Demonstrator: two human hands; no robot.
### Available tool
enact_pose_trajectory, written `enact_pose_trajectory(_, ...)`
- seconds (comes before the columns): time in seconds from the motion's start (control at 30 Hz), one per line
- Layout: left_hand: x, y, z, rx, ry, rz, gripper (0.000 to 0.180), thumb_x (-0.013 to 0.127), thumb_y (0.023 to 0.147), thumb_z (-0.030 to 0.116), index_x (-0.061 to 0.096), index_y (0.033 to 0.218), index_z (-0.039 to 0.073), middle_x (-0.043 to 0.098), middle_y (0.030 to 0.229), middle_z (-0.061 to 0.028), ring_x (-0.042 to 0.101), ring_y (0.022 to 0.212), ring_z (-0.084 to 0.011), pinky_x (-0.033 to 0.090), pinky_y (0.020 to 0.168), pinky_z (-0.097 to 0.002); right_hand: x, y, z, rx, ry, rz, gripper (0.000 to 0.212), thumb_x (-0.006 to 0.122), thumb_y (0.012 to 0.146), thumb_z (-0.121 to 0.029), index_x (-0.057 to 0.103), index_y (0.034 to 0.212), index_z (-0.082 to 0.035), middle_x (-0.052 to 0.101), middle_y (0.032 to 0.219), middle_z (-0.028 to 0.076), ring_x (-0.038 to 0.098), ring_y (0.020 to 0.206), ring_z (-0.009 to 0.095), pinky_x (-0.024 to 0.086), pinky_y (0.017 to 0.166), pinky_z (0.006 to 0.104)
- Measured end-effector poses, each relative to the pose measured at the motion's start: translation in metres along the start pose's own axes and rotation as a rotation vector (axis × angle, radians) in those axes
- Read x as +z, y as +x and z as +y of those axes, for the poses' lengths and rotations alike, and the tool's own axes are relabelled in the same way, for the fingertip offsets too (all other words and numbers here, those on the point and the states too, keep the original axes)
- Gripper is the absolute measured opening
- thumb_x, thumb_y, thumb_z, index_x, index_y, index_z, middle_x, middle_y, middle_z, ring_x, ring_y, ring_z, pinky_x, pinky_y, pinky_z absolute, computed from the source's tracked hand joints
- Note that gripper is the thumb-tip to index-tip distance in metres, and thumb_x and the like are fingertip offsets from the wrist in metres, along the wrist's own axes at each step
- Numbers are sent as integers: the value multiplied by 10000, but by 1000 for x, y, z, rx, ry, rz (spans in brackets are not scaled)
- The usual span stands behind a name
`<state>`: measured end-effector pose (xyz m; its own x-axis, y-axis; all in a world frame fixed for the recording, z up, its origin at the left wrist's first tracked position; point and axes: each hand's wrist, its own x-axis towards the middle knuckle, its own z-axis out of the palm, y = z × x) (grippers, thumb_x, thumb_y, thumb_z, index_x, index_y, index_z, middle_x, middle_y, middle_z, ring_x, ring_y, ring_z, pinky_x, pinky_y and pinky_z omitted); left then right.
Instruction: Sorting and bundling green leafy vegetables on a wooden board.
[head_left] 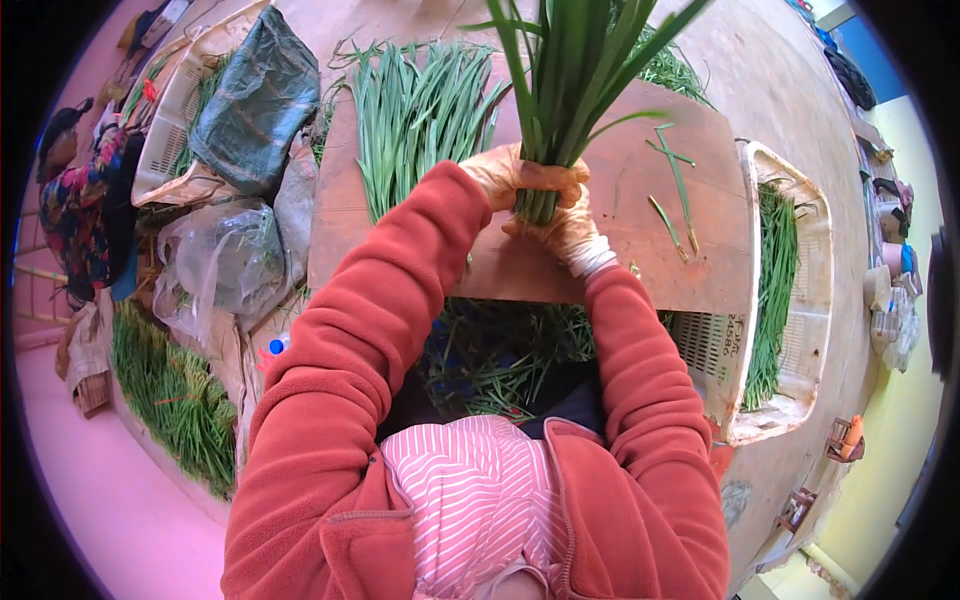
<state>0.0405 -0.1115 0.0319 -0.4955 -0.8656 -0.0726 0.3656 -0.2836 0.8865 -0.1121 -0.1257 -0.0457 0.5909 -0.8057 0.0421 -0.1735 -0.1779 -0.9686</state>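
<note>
Both my gloved hands are closed around a bunch of long flat green leaves that look like garlic chives, held upright above the brown board. My left hand wraps the bunch from the left, its fingers reaching across the front. My right hand grips lower down on the right, near the cut stem ends. The leaf tips fan out past the top edge of the view. Left of my hands, a spread pile of loose chives lies on the board.
Cut leaf pieces lie on the board's right. A white crate of greens stands beyond it. Leaf scraps lie below the board's near edge. At left are a plastic bag, a tarp-covered crate and another person.
</note>
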Motion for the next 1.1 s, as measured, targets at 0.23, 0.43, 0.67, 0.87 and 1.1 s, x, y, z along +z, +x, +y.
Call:
enact_pose_trajectory(0.23,0,-10,6,93,-514,46,395,620,836,270,539,1122,11,601,883,-46,585,820,-198,495,821,-391,17,-29,-49,242,278,12,215,634,827,-174,585,966,-18,599,799,22,561,691,138,470,615,273)
enact_pose_trajectory(0.43,19,-25,-7,-62,-535,541,333,649,803,392,570,968,114,641,834,-68,605,691,-248,500,583,-420,24,-54,-72,614,324,105,228,628,826,-284,616,864,-60,521,627,-30,421,464,57,336,418,201)
enact_pose_trajectory(0.67,54,-44,-44,50,10,966,927,823,626,354,269,1315,75,500,1190,-111,448,1087,-269,383,914,-437,47,-92,-83,447,-336,159,266,608,810,-290,602,915,-45,609,676,135,587,543,254,458,528,368)
enact_pose_trajectory(0.87,68,-82,-6,192,-305,927,630,729,736,133,348,1238,151,595,883,-71,534,678,-151,458,595,-306,79,-95,-127,9,-842,188,248,616,740,-140,561,970,-65,628,777,180,610,696,358,473,633,453)
enact_pose_trajectory(1.1,39,-159,46,359,-447,482,327,673,807,254,530,1047,86,603,798,-38,586,686,-156,502,613,-316,85,-48,-176,169,-216,-133,109,527,870,-138,593,921,-68,634,729,19,498,534,64,396,437,213)
